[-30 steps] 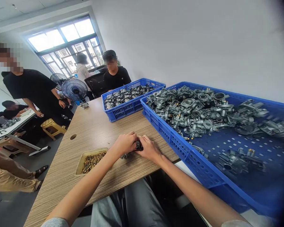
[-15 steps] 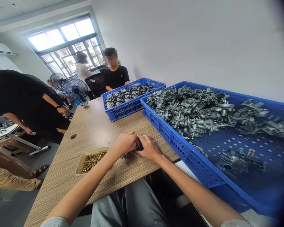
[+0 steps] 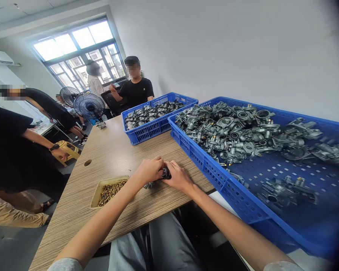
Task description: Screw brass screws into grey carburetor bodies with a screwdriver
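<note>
My left hand (image 3: 148, 170) and my right hand (image 3: 178, 177) meet over the wooden table (image 3: 107, 150), both closed around one small grey metal casting (image 3: 162, 175) with a dark round part. The casting rests low, near the table's front edge. Just left of my left hand lies a shallow tan tray (image 3: 94, 197) holding several small brass pins. To the right stands a large blue crate (image 3: 214, 175) heaped with grey metal castings.
A second blue crate (image 3: 147, 131) of castings stands farther back on the table. Beyond it a person in black sits; others stand or bend at the left. A blue fan (image 3: 89, 106) and a yellow stool (image 3: 69, 148) are at the left.
My hands and the casting have barely moved. The people at the left have shifted: one in black now bends over the side table, another fills the left edge.
</note>
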`<control>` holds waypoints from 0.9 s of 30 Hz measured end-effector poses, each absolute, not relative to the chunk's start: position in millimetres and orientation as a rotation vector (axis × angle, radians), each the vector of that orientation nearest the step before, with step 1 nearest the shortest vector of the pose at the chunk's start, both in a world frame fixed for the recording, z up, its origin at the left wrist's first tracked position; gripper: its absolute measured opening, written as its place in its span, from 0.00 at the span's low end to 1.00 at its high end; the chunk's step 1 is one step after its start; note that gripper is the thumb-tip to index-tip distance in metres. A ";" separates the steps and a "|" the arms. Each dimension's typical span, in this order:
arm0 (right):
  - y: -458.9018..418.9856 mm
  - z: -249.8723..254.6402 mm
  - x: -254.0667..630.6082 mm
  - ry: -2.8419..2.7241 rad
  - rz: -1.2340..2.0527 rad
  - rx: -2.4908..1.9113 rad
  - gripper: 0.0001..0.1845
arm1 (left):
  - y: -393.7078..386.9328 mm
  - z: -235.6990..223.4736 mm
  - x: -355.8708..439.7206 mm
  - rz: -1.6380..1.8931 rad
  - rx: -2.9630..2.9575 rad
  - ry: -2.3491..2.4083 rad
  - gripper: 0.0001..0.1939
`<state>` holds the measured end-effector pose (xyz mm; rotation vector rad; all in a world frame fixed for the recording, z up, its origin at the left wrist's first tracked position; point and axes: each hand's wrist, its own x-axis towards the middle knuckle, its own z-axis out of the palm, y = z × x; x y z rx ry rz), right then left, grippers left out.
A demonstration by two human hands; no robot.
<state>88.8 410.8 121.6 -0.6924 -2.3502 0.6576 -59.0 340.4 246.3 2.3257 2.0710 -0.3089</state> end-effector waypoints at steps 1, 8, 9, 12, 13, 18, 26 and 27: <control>410.7 122.0 89.0 -2.352 0.657 -0.694 0.27 | 340.3 246.3 -59.0 -0.305 2.328 2.075 0.09; 409.6 124.8 90.4 -2.355 0.666 -0.709 0.26 | 340.2 247.3 -57.0 -0.306 2.299 2.064 0.11; 409.4 125.3 90.5 -2.354 0.671 -0.708 0.27 | 340.4 247.6 -56.6 -0.311 2.297 2.067 0.10; 409.0 126.9 90.5 -2.353 0.680 -0.710 0.27 | 340.8 248.4 -55.4 -0.338 2.279 2.073 0.11; 408.9 127.2 90.5 -2.355 0.681 -0.715 0.27 | 340.9 248.4 -55.3 -0.344 2.275 2.071 0.11; 408.8 127.6 90.6 -2.355 0.680 -0.709 0.28 | 340.2 246.6 -56.8 -0.316 2.296 2.077 0.11; 409.0 127.2 90.8 -2.354 0.671 -0.703 0.29 | 340.5 246.0 -57.6 -0.317 2.298 2.075 0.11; 409.0 127.3 90.9 -2.354 0.673 -0.698 0.30 | 340.7 246.0 -57.6 -0.319 2.296 2.081 0.10</control>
